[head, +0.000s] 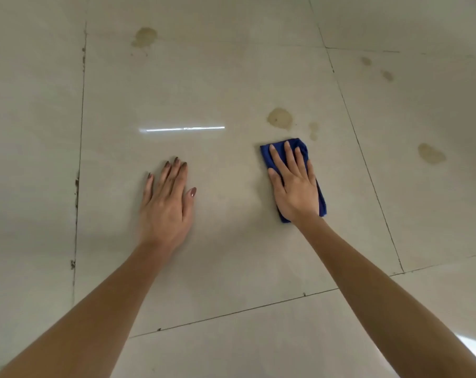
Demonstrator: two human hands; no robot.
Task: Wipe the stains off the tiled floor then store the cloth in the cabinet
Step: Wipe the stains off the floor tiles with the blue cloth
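Note:
A folded blue cloth [275,152] lies flat on the glossy beige tiled floor [217,85]. My right hand [294,184] presses down on it with straight, spread fingers. My left hand [167,203] rests flat on the bare tile to the left, fingers straight. A brownish stain [280,118] sits just beyond the cloth, with small spots [313,130] to its right. Another stain [431,153] lies further right, and one more [145,36] is at the far left of the same tile.
Two small faint stains [376,68] mark the neighbouring tile at the upper right. Dark grout lines [80,148] run between the large tiles. A bright strip of reflected light [182,129] shows on the middle tile. No cabinet is in view.

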